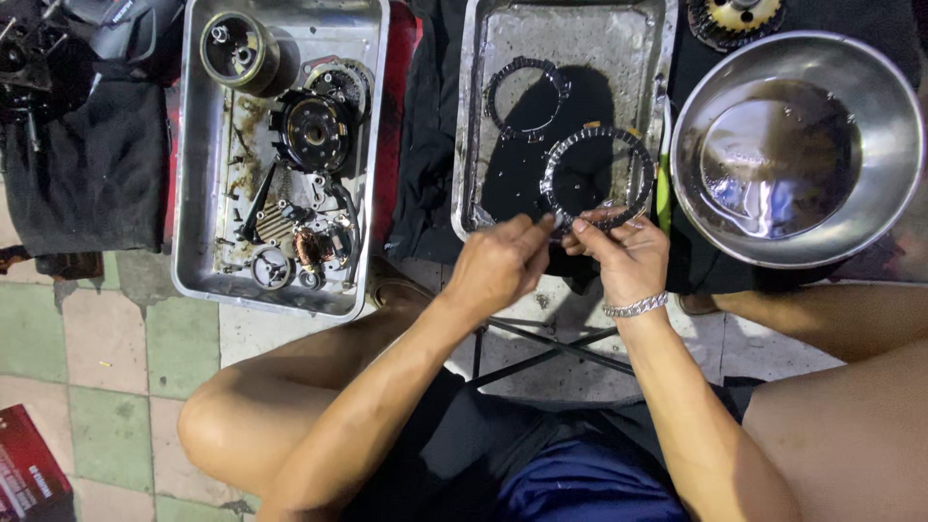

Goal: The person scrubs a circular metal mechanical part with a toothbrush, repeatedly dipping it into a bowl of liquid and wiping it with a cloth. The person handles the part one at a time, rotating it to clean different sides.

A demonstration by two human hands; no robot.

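The ring [596,177], a thin toothed metal disc, is pinched at its near edge by both hands and held over the near end of the middle tray [471,126]. The left hand [498,266] closes its fingertips on the rim from the left, and the right hand [623,256] (a chain bracelet at its wrist) grips it just beside, thumb on top. Judging by the wet sheen, the step in hand looks like handling or wiping the ring after a rinse; the next move would call for a steady two-point grip, since the thin wet edge could slip. Farther in the same tray lies a second, darker ring [525,97]. To the right stands a steel bowl [889,116] with murky liquid. To the left, another tray [193,193] holds greasy engine parts [311,130].
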